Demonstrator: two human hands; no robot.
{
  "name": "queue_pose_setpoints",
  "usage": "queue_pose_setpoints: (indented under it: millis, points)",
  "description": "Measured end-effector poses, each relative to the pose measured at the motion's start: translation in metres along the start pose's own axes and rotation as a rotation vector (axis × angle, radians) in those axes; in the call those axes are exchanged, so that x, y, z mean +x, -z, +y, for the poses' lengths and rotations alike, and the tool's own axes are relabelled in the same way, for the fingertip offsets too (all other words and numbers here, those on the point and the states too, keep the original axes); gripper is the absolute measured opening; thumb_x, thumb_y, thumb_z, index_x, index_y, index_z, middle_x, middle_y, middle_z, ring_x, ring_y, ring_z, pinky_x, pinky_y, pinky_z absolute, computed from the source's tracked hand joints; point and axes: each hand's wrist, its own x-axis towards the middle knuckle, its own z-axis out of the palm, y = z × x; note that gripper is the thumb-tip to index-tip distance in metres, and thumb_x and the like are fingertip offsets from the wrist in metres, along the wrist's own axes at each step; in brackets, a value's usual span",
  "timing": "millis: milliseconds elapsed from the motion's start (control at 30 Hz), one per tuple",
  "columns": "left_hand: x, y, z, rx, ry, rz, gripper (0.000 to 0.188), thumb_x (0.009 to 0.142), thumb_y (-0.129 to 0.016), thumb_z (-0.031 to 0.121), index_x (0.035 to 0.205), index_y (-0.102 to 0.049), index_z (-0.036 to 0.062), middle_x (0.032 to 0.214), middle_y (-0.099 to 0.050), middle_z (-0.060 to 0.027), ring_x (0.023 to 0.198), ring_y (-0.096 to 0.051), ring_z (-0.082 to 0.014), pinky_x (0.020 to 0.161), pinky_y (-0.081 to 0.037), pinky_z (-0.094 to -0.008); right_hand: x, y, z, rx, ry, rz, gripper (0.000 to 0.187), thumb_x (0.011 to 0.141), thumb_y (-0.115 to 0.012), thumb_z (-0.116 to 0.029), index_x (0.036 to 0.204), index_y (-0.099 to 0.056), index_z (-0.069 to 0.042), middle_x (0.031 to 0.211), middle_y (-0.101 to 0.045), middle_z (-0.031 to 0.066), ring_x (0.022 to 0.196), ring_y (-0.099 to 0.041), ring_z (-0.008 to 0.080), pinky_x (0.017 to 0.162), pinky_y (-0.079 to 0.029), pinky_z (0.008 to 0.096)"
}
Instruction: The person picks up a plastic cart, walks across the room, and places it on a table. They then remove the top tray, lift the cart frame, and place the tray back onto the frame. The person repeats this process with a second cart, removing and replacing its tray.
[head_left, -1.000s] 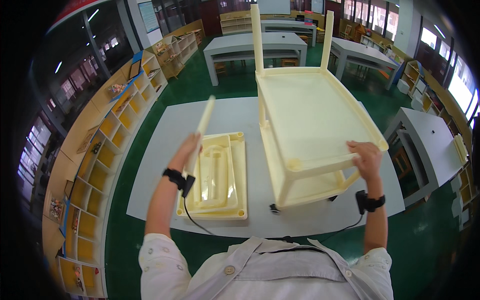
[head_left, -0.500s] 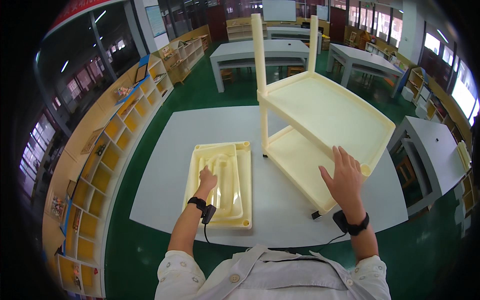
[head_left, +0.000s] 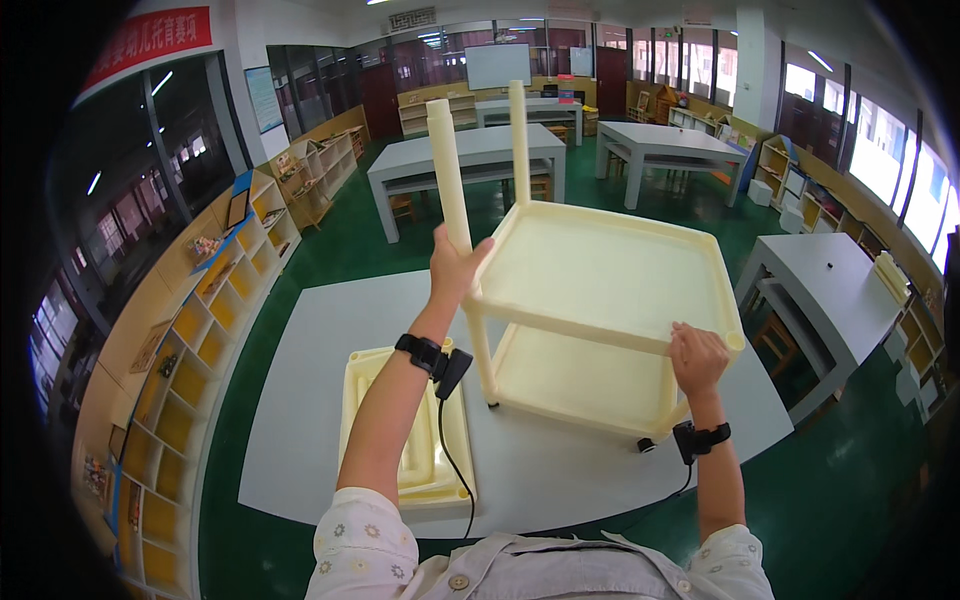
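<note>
A cream plastic two-tier cart stands on the light grey table (head_left: 300,400). Its upper shelf (head_left: 610,265) sits above a lower shelf (head_left: 580,385), with small black casters beneath. Two posts rise from the upper shelf's left side. My left hand (head_left: 457,265) is wrapped around the foot of the nearer post (head_left: 446,170), its thumb at the shelf corner. With fingers curled over the near rim, my right hand (head_left: 698,355) grips the upper shelf close to its right corner. Under my left forearm lie stacked cream trays (head_left: 455,440), partly hidden.
Low shelving (head_left: 185,400) with yellow-backed compartments runs along the left wall. Grey tables (head_left: 470,155) stand beyond on the green floor, and another table (head_left: 830,285) is at the right. A cable hangs from each wrist device.
My left hand has gone from the trays up to the near post and closed on it. My right hand has closed on the shelf rim. The cart has turned, and the view has tilted up.
</note>
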Motion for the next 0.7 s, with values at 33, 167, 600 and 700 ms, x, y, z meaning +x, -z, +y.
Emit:
queue_pose_setpoints:
  millis: [33, 167, 600, 700]
  points:
    - [-0.009, -0.004, 0.013, -0.145, 0.063, -0.042, 0.052, 0.075, -0.077, 0.029, 0.108, -0.050, -0.0012, 0.087, -0.061, -0.0116, 0.078, -0.062, -0.0207, 0.070, -0.049, -0.0313, -0.002, 0.004, 0.009, -0.016, -0.062, -0.012, 0.013, 0.078, -0.062, -0.018, 0.082, -0.064, -0.005, 0.079, -0.069, 0.0088, 0.074, -0.065, 0.0247, 0.070, -0.049, 0.0339]
    - [-0.048, -0.003, 0.053, -0.397, 0.158, -0.035, 0.031, 0.080, -0.073, 0.024, 0.065, -0.054, 0.0047, 0.051, -0.052, -0.0006, 0.042, -0.048, -0.0089, 0.043, -0.038, -0.0242, 0.005, 0.016, -0.017, -0.105, -0.181, -0.267, 0.025, 0.079, -0.063, -0.024, 0.092, -0.064, -0.003, 0.102, -0.066, 0.0145, 0.091, -0.062, 0.0292, 0.081, -0.047, 0.0385]
    - [-0.108, 0.048, 0.094, -0.762, 0.224, -0.446, 0.030, 0.084, -0.066, 0.015, 0.061, -0.051, 0.0045, 0.046, -0.046, 0.0002, 0.039, -0.040, -0.0066, 0.039, -0.032, -0.0228, 0.017, -0.011, -0.078, 0.079, 0.073, -0.420, 0.071, 0.071, -0.064, -0.065, 0.109, -0.065, -0.005, 0.117, -0.062, 0.0149, 0.109, -0.060, 0.0274, 0.088, -0.050, 0.0381]
    - [-0.118, 0.048, 0.104, -0.614, 0.202, -0.230, 0.029, 0.083, -0.066, 0.015, 0.061, -0.050, 0.0046, 0.046, -0.045, 0.0009, 0.039, -0.039, -0.0063, 0.039, -0.031, -0.0225, 0.019, 0.001, -0.088, 0.028, 0.145, -0.439, 0.081, 0.065, -0.064, -0.072, 0.108, -0.065, -0.003, 0.115, -0.063, 0.0171, 0.108, -0.061, 0.0293, 0.087, -0.050, 0.0400]
